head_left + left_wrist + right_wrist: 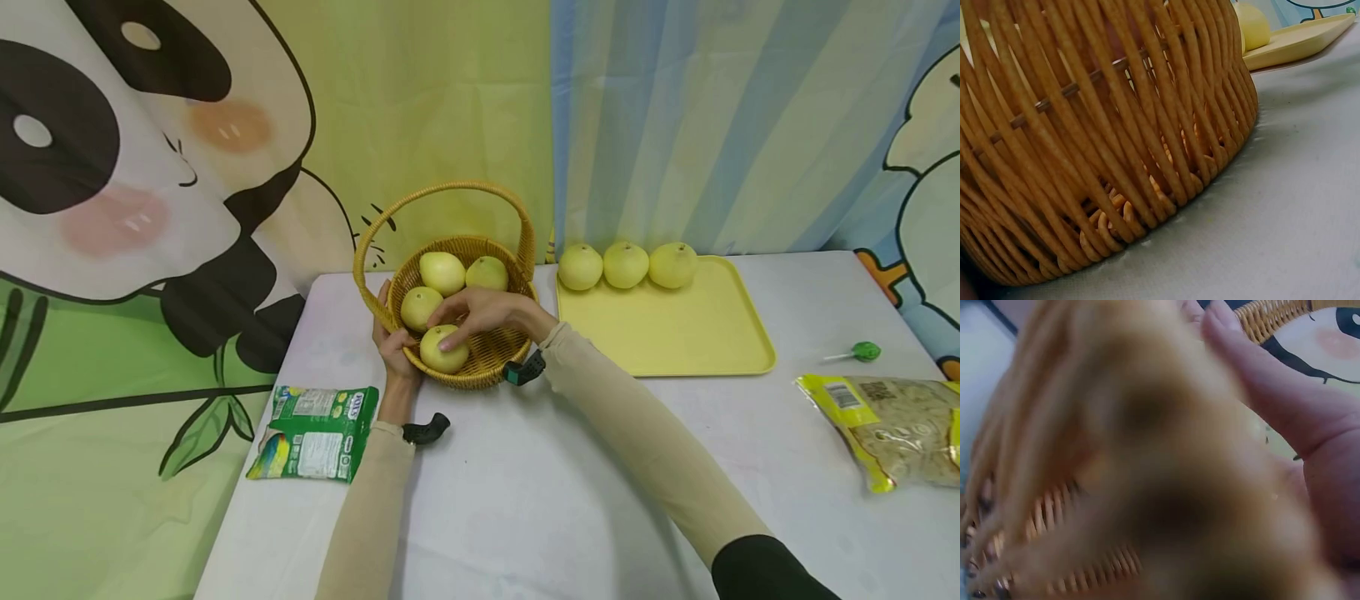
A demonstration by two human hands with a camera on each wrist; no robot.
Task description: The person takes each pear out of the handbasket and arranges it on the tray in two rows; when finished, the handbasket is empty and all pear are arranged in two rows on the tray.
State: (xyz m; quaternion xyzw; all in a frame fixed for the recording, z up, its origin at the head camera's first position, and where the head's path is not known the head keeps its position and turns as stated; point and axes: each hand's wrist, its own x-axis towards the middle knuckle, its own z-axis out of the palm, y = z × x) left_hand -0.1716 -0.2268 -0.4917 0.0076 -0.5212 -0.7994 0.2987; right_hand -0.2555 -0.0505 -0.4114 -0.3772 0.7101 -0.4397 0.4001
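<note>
A round wicker basket [491,354] with a tall arched handle [450,187] stands at the back of the table, several round pale-yellow fruits inside it. My left hand [397,357] grips its left rim near the foot of the handle. Reaching in from the right, my right hand [491,308] holds the front fruit [444,357] between thumb and fingers. Woven canes of the basket wall [1116,125] fill most of the left wrist view. In the right wrist view the blurred basket rim [1166,444] hides the fruit, and my thumb [1272,381] shows beyond it.
Right of the basket lies a yellow tray [675,333] with three similar fruits [626,265] along its back edge. A green snack packet [318,433] is left of my left forearm. A green lollipop [866,352] and a yellow-edged clear bag [892,425] lie far right.
</note>
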